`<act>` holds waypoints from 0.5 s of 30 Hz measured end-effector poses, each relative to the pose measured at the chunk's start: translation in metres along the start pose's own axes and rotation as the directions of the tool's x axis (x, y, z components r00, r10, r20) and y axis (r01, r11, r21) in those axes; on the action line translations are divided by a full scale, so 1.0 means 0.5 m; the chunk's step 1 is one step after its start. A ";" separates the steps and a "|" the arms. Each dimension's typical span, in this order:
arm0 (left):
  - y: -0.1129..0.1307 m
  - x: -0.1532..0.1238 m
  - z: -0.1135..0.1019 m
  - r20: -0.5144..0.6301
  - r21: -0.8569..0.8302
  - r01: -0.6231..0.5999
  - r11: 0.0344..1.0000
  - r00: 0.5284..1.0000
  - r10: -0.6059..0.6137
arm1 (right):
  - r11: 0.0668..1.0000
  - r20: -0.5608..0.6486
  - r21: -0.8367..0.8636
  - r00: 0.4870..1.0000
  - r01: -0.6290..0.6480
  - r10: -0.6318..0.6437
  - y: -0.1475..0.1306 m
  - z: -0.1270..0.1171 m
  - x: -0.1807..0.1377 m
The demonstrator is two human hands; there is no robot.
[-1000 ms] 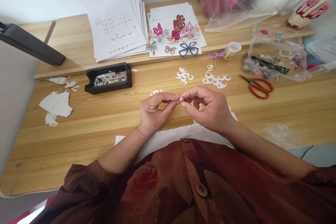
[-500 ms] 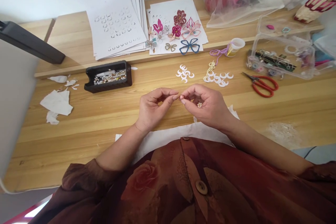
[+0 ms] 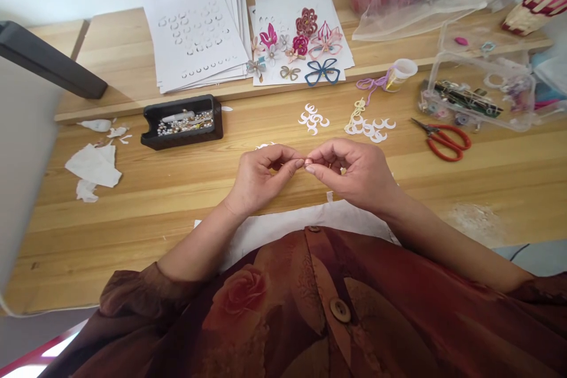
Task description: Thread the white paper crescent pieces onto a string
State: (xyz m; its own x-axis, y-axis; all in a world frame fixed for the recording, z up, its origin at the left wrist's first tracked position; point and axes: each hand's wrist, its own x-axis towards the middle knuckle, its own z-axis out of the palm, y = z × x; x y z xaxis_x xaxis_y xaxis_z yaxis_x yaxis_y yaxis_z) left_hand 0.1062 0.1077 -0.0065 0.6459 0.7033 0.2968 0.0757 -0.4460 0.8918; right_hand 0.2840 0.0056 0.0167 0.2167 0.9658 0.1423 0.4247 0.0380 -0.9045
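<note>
Over the wooden table (image 3: 177, 189), left grip (image 3: 260, 180), pinched, contents unclear, has neared the right grip (image 3: 357, 174) pinching a coppery piece (image 3: 308, 162)

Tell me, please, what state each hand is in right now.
Left hand: closed in a pinch; whether it holds anything cannot be told.
Right hand: closed, holding a small, shiny pinkish piece.

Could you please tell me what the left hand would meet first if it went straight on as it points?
The left hand would probably first meet the small, shiny copper-pink piece held by the right hand; whether the two touch is too small to tell.
</note>
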 end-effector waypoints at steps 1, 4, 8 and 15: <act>0.000 0.000 -0.001 0.008 0.031 -0.016 0.999 1.000 0.015 | 1.000 0.000 -0.026 1.000 0.012 -0.012 -0.002 -0.001 -0.001; -0.002 -0.001 -0.007 0.039 0.135 -0.103 0.985 0.994 0.099 | 0.996 0.023 -0.085 0.999 0.035 -0.033 -0.007 -0.005 -0.003; -0.004 -0.002 -0.016 0.136 0.288 -0.271 0.918 0.961 0.241 | 0.988 0.071 -0.143 0.997 0.054 -0.044 -0.008 -0.009 -0.004; -0.008 -0.001 -0.016 0.201 0.492 -0.401 0.773 0.916 0.347 | 0.987 0.097 -0.155 0.995 0.051 -0.036 0.008 -0.003 -0.004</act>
State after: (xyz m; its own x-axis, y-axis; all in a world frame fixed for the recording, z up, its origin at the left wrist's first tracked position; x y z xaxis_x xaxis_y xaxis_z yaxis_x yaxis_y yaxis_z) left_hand 0.0994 0.1134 -0.0077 0.7705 0.3785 0.5129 0.1735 -0.8988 0.4026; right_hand 0.2866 0.0035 0.0137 0.1148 0.9842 0.1347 0.5662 0.0466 -0.8229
